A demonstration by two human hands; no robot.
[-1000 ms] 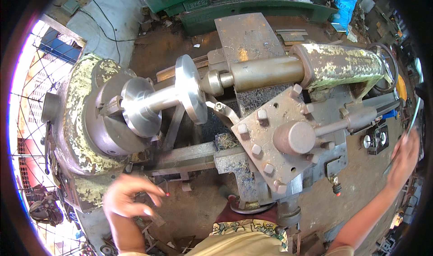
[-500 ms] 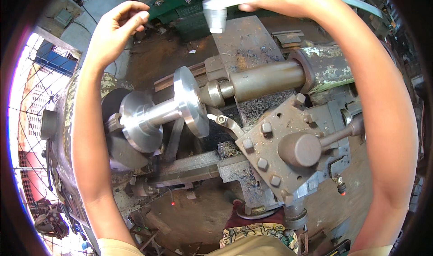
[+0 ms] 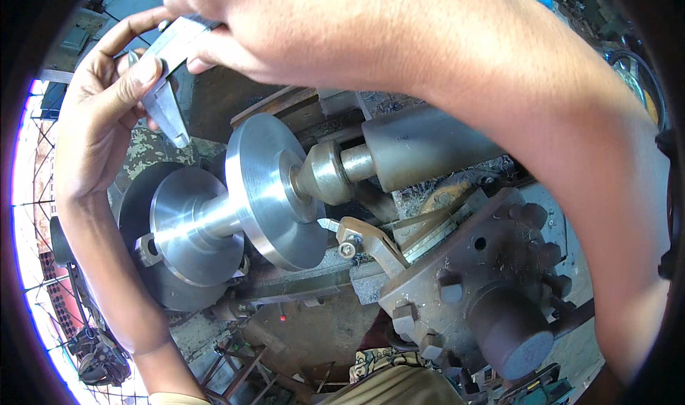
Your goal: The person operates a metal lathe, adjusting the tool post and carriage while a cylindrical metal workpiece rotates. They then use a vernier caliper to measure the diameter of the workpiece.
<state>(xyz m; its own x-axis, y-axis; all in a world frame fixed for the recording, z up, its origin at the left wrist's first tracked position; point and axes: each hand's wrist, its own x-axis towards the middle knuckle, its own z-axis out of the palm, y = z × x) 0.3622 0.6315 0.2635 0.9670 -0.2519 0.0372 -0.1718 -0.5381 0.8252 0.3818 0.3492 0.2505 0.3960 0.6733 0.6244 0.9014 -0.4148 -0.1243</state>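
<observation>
A steel vernier caliper [image 3: 168,109] is held up at the upper left, its jaws pointing down. My left hand [image 3: 107,91] grips the jaw end between thumb and fingers. Fingers of my right hand [image 3: 214,31] close round the caliper's beam, part of which they hide. Below the caliper, apart from it, a shiny turned workpiece with two flanges [image 3: 275,191] sits in the lathe between the chuck [image 3: 146,198] and the tailstock's live center [image 3: 327,173]. A cutting tool [image 3: 349,237] in its holder points at the right flange, close to its edge.
The square tool post [image 3: 457,291] with several clamping bolts and a round hub fills the lower right. Behind it, the tailstock quill [image 3: 428,148] runs under my right forearm. Metal chips lie on the carriage. A window grille [image 3: 39,212] stands at the left.
My right hand has brought the caliper left and nearer, and my left hand now grips its jaw end. The view has shifted closer to the lathe.
</observation>
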